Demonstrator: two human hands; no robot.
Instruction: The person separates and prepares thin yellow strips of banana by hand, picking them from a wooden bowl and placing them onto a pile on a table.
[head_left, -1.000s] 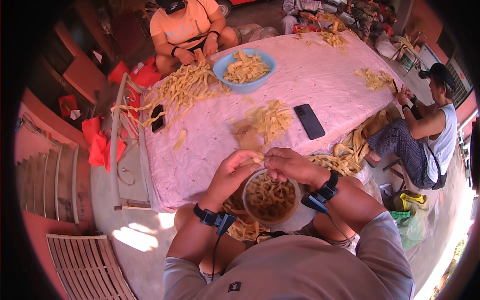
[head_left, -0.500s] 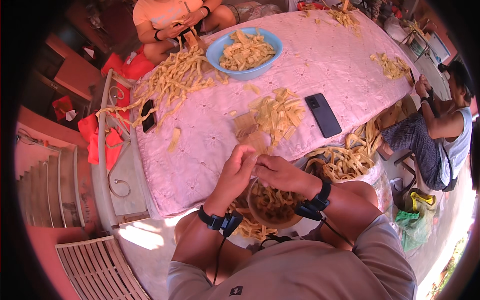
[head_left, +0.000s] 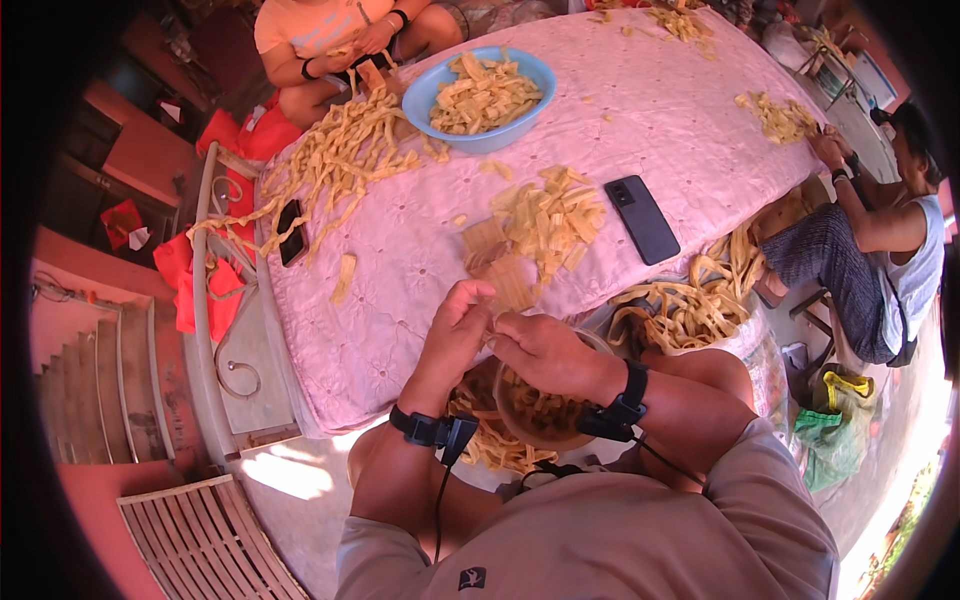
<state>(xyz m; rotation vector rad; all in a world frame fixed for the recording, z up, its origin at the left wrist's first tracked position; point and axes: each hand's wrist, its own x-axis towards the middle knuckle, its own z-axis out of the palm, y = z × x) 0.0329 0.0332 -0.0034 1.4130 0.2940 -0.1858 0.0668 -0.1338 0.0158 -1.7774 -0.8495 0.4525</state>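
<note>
My left hand and my right hand meet at the fingertips, in front of my lap. Both have their fingers closed in a pinch. Whatever lies between them is tiny and mostly hidden by the fingers. Below them a round, pale bowl holds short yellowish-brown pieces. Long yellow strips lie beside and under the bowl. Just beyond my hands, a pile of short, flat yellow pieces rests on the pink quilted cover, with flat brownish, finely lined pieces at its near side.
A dark phone lies right of the pile. Farther back stands a blue basin of yellow pieces, beside tangled long strips. A sack of strips stands at my right. One person sits far left, another at right.
My joined hands have shifted slightly left and stay pinched together. The person at the right has leaned and reached forward to the small pile on the cover's edge.
</note>
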